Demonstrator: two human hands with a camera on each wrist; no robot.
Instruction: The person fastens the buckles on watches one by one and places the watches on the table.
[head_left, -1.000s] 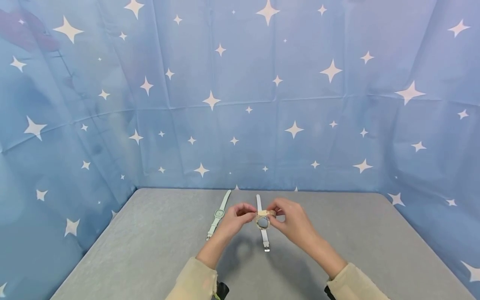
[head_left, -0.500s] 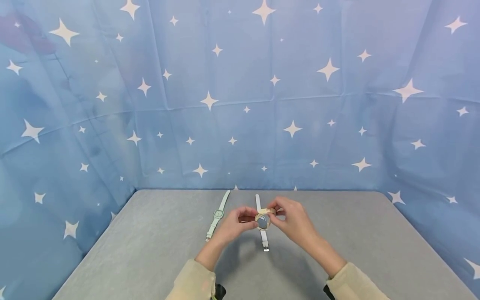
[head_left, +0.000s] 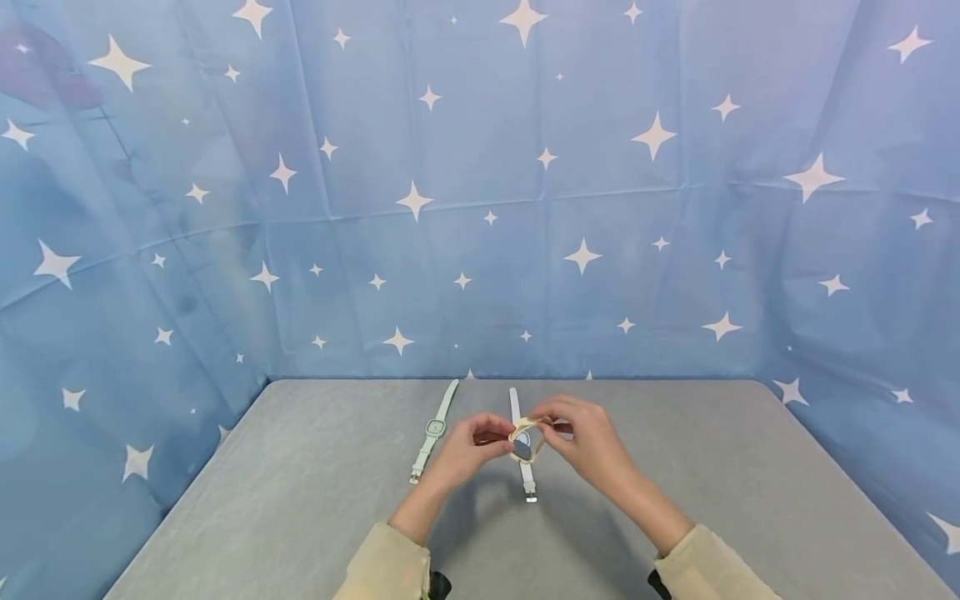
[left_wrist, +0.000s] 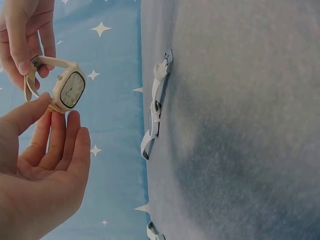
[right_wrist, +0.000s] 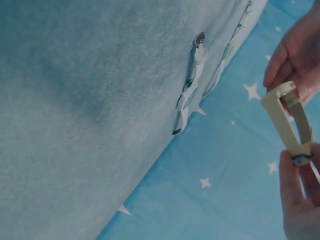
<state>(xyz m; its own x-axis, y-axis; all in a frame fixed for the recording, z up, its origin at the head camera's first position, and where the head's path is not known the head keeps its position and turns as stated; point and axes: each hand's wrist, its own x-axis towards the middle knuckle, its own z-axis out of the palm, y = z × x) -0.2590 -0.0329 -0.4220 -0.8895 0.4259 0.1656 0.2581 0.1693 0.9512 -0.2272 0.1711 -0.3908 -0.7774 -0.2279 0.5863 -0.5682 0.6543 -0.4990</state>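
Note:
Both hands hold a cream wristwatch above the table, its strap curved into a loop. My left hand (head_left: 467,450) pinches it by the end of the case where the strap joins. With thumb and fingers, my right hand (head_left: 583,435) pinches the buckle end of the strap. The cream wristwatch (left_wrist: 73,91) shows its squarish, dark-rimmed dial in the left wrist view. From the right wrist, the strap of the cream wristwatch (right_wrist: 280,119) is seen side-on. Directly beneath the hands in the head view lies a white watch (head_left: 528,479), partly covered by the held one.
A pale green watch (head_left: 435,427) lies stretched out on the grey table (head_left: 315,500), left of the white one. Behind the table's far edge hangs a blue curtain (head_left: 480,242) with white stars.
The cream wristwatch has turned between the hands, so its strap loop now opens more toward the head camera. Both hands stay nearly in place, and the table watches have not moved.

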